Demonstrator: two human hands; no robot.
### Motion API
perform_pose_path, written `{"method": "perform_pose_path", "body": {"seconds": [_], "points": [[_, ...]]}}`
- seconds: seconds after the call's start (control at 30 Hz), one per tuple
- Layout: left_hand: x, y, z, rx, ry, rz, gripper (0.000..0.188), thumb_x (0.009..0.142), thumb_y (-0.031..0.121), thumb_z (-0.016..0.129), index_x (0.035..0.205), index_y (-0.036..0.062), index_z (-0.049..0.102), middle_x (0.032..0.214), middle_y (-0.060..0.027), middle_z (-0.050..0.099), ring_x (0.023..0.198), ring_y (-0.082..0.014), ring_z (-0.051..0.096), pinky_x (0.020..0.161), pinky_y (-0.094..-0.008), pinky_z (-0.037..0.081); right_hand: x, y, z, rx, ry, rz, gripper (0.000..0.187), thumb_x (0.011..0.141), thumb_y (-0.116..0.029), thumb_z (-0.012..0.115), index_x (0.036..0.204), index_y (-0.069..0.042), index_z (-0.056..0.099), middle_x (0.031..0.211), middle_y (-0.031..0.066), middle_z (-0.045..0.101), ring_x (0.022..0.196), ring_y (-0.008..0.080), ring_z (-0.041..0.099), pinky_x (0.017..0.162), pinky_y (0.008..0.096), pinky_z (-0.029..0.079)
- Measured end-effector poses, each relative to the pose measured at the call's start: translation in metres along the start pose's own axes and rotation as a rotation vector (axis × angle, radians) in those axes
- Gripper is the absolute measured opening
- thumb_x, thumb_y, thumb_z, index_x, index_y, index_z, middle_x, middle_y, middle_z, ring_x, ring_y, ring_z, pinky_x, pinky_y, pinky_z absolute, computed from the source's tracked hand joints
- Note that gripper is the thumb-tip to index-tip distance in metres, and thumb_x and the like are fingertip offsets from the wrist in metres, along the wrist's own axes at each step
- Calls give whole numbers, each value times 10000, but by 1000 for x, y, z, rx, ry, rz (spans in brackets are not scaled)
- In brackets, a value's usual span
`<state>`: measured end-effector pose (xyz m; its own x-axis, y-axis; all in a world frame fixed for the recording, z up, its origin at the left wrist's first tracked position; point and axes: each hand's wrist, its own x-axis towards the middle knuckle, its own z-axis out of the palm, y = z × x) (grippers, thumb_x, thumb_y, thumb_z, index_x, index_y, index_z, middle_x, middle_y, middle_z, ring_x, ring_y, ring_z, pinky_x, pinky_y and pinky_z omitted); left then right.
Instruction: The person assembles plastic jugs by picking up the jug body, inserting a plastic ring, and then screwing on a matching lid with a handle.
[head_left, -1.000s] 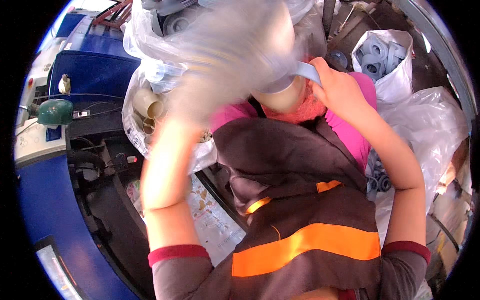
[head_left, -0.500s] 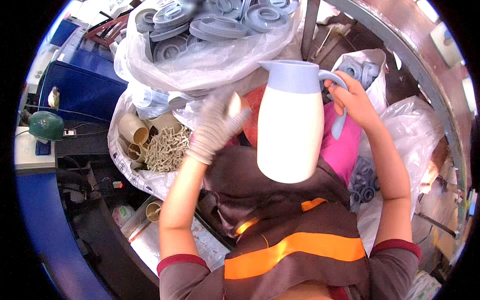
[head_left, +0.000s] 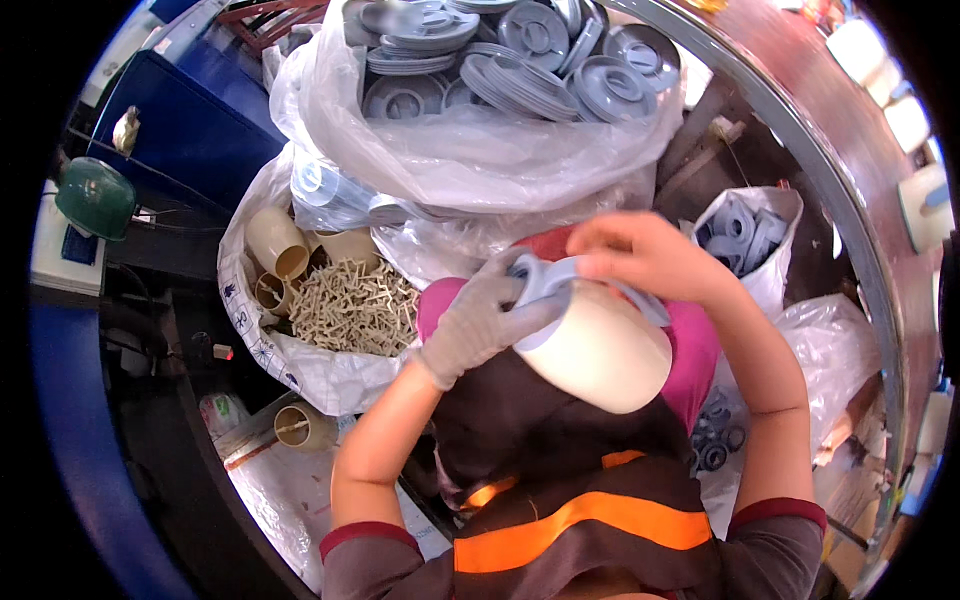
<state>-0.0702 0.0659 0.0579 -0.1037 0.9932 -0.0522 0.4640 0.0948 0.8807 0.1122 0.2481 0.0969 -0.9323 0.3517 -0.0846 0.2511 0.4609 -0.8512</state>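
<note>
A cream jug (head_left: 607, 350) with a blue-grey top and handle lies tilted over my lap, its base toward me. My gloved left hand (head_left: 478, 325) is closed round the blue-grey part at its mouth, beside a ring-shaped opening. Over the same top lies my bare right hand (head_left: 650, 258), slightly blurred, with its fingertips on the blue-grey plastic. The handle (head_left: 650, 305) shows partly beneath the right hand. Whether a separate ring or lid piece sits in the mouth is hidden by the fingers.
Ahead stands a clear bag (head_left: 480, 160) of round grey lids (head_left: 535, 35). At left, a white sack (head_left: 330, 385) holds cream shells (head_left: 275, 245) and many small beige pieces (head_left: 350, 310). A small bag (head_left: 775, 275) of blue-grey parts stands right, below a curved metal-edged table (head_left: 850, 160).
The jug has gone from upright to tilted and come lower. My right hand has moved from the handle to its top, and my left hand has come onto the mouth.
</note>
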Motion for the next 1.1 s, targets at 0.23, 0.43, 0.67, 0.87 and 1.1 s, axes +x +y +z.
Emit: {"method": "perform_pose_path", "body": {"seconds": [0.23, 0.43, 0.67, 0.87, 1.1], "points": [[-53, -27, -10, -706, 512, -354, 461, 875, 356, 598, 1093, -50, 622, 1149, -147, 594, 1083, -194, 544, 939, -308, 407, 140, 41, -13, -628, 704, -109, 430, 828, -327, 632, 1158, -61, 557, 1153, 153, 584, 885, 334, 626, 767, 386, 498], [-83, -58, -19, -1159, 765, -328, 515, 896, 411, 572, 1193, -9, 544, 1134, -118, 608, 1024, -206, 586, 928, -343, 452, 119, 54, -68, -372, 842, 273, 443, 851, -364, 601, 1185, -74, 570, 1137, 161, 587, 952, 353, 603, 824, 429, 480], [-84, -77, -11, -1321, 886, -329, 551, 895, 475, 510, 1197, 15, 536, 1155, -125, 607, 1069, -252, 575, 976, -400, 434, 121, 108, -30, -814, 771, -81, 477, 848, -387, 610, 1218, -90, 565, 1170, 168, 571, 1072, 348, 553, 889, 436, 451], [-90, -83, -8, -1460, 888, -331, 563, 871, 498, 524, 1209, 48, 541, 1153, -109, 616, 1063, -256, 582, 947, -403, 458, 108, 79, -23, -570, 691, -131, 476, 804, -334, 647, 1205, -87, 580, 1168, 149, 578, 1079, 328, 551, 899, 415, 448], [-95, -77, -4, -1518, 860, -291, 527, 890, 457, 515, 1214, 43, 542, 1167, -120, 614, 1074, -259, 581, 953, -407, 457, 13, -2, 37, -134, 434, -389, 522, 674, -228, 675, 1176, -102, 605, 1141, 109, 569, 1014, 228, 568, 751, 304, 475]]}}
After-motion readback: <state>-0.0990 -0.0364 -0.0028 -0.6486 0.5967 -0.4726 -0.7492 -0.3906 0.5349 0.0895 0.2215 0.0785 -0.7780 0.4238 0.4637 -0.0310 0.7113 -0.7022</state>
